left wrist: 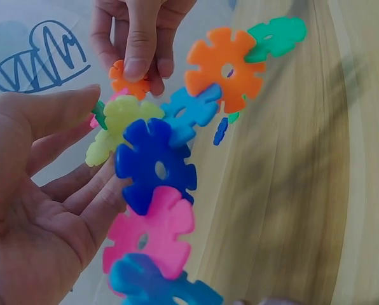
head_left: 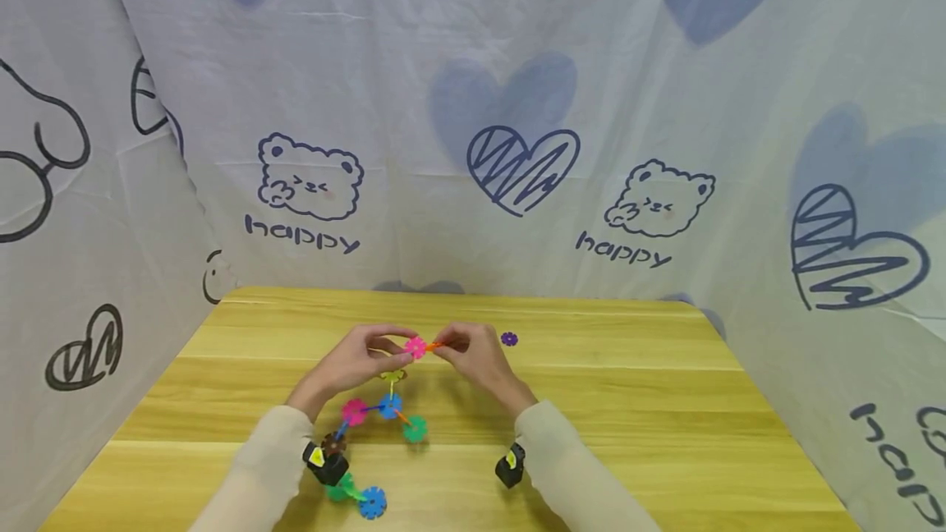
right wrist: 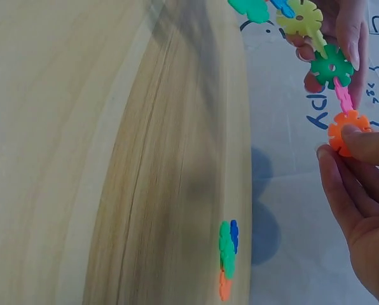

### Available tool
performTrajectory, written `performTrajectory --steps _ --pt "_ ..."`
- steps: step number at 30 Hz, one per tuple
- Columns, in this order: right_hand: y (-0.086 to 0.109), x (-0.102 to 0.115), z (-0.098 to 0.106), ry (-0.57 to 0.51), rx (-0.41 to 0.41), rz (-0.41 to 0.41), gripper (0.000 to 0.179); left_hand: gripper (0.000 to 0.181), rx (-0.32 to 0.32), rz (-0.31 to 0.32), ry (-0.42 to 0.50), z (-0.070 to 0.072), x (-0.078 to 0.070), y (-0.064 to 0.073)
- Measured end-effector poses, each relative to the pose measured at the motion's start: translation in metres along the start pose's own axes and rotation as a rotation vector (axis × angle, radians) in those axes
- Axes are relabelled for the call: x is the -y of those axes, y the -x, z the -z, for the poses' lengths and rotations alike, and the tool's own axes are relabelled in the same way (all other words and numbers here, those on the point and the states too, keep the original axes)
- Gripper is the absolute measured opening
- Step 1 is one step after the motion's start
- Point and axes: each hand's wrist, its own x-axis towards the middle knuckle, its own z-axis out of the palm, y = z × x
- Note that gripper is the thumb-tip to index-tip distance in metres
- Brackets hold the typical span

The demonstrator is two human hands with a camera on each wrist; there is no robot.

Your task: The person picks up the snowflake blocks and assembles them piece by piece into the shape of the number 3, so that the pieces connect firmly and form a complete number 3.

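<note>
A chain of notched plastic snowflake discs hangs from my hands above the table. My left hand (head_left: 358,361) pinches a green disc (right wrist: 332,67) between thumb and fingers, beside a yellow disc (left wrist: 129,117). Thumb and fingertips of my right hand (head_left: 476,354) grip an orange disc (right wrist: 343,135) at the chain's end. A pink disc (head_left: 415,347) joins the green and orange ones, between the two hands. Below the left hand the chain runs on through a blue disc (head_left: 390,406), a branch ending in a green disc (head_left: 415,429), another pink disc (head_left: 355,411) and a brown disc (head_left: 334,443).
A small piece of green, blue and orange discs (right wrist: 226,251) lies near the table's far edge; in the head view its purple-blue disc (head_left: 509,339) shows right of my right hand. The wooden table (head_left: 628,401) meets printed white cloth (head_left: 414,187) behind and at the sides.
</note>
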Motion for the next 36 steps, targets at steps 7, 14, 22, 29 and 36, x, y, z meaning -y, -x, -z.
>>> performTrajectory --steps 7,14,22,29,36 --pt "0.000 -0.002 0.002 0.011 -0.001 0.000 0.006 0.044 -0.011 0.006 -0.009 -0.006 -0.001 -0.004" --pt "0.002 -0.003 0.007 0.030 0.005 -0.010 0.005 0.045 -0.020 -0.001 -0.011 -0.011 -0.001 -0.007" --pt "0.006 0.002 0.011 0.121 0.020 0.019 0.010 0.042 -0.025 -0.004 -0.024 -0.017 -0.005 -0.011" --pt "0.010 0.005 0.012 0.166 -0.007 0.065 0.012 0.041 -0.014 0.003 -0.003 -0.021 -0.005 -0.014" --pt "0.010 0.004 0.011 0.268 -0.007 0.180 0.009 0.041 0.015 0.017 -0.013 -0.021 -0.002 -0.015"
